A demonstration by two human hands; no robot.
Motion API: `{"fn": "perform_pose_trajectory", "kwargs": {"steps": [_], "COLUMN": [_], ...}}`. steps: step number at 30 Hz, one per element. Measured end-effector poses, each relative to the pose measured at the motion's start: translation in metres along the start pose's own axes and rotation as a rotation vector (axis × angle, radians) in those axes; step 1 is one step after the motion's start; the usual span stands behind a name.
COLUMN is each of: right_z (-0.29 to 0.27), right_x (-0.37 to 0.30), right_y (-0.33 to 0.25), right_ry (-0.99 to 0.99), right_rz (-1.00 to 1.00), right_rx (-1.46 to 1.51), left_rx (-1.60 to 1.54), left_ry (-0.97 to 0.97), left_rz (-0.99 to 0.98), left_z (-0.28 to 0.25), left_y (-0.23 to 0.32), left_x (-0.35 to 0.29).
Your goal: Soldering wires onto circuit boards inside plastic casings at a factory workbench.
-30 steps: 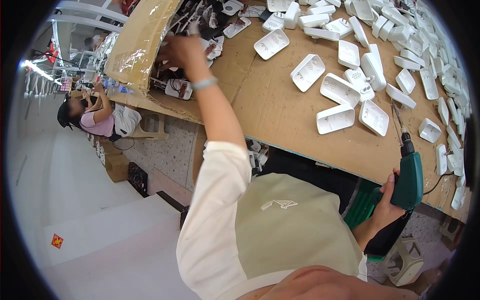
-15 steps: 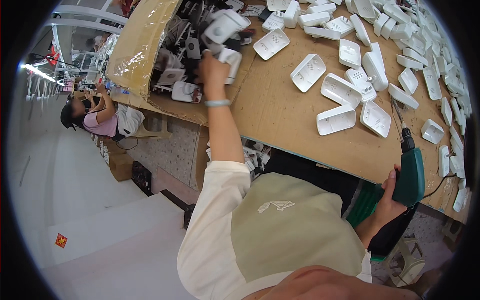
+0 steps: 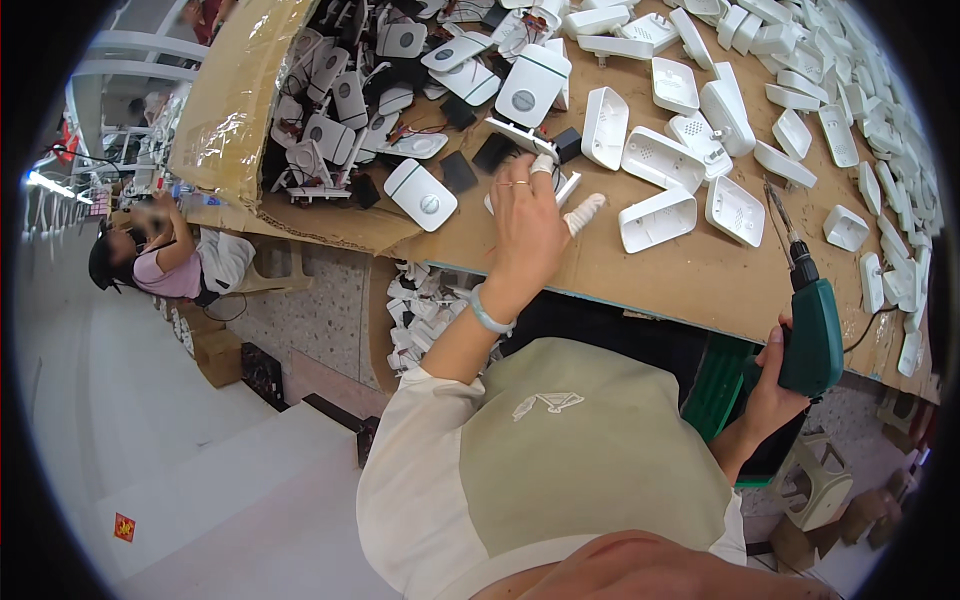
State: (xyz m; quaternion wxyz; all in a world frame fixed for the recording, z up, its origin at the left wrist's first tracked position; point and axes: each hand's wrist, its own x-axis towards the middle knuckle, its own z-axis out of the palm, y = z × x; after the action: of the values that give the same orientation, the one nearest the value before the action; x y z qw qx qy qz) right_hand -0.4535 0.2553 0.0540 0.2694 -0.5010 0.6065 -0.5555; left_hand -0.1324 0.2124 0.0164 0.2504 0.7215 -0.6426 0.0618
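Note:
My left hand [image 3: 527, 225], with tape wrapped round its thumb and a finger, lies at the table's near side. Its fingers are stretched out and the thumb stands apart. They touch a small heap of white device covers [image 3: 533, 88] with dark round buttons and black blocks; part of a white piece is hidden under the palm. On the right, my right hand [image 3: 775, 395] is closed round the handle of a green electric screwdriver [image 3: 812, 340], its long bit pointing away from me over the table. White empty housings [image 3: 655, 222] lie between the two hands.
A taped cardboard box [image 3: 225, 110] lies on its side at the left, spilling white covers and wired parts [image 3: 345, 95]. Many white housings [image 3: 890, 140] are heaped at the far right. Below the table edge is a bin of white parts [image 3: 420, 310]. A person [image 3: 165, 265] sits farther left.
My left hand has come out of the box toward the right and nearer me; several covers now lie spread on the table. My right hand keeps the screwdriver in about the same place.

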Motion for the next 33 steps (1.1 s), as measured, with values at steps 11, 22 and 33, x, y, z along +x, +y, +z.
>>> {"fn": "perform_pose_trajectory", "kwargs": {"steps": [11, 22, 33], "right_z": [0.008, 0.003, -0.008], "right_x": [-0.005, -0.014, -0.020], "right_y": [-0.016, -0.013, 0.001], "right_ry": [0.016, -0.026, -0.046], "right_rz": [-0.009, 0.024, 0.130], "right_rx": [-0.014, 0.076, 0.119], "left_rx": [-0.868, -1.140, -0.470], "left_ry": [0.193, 0.516, 0.243], "left_rz": [-0.316, -0.436, -0.066], "left_z": [-0.042, -0.037, -0.041], "left_y": [-0.057, -0.062, 0.046], "left_x": [-0.044, -0.012, -0.030]}}
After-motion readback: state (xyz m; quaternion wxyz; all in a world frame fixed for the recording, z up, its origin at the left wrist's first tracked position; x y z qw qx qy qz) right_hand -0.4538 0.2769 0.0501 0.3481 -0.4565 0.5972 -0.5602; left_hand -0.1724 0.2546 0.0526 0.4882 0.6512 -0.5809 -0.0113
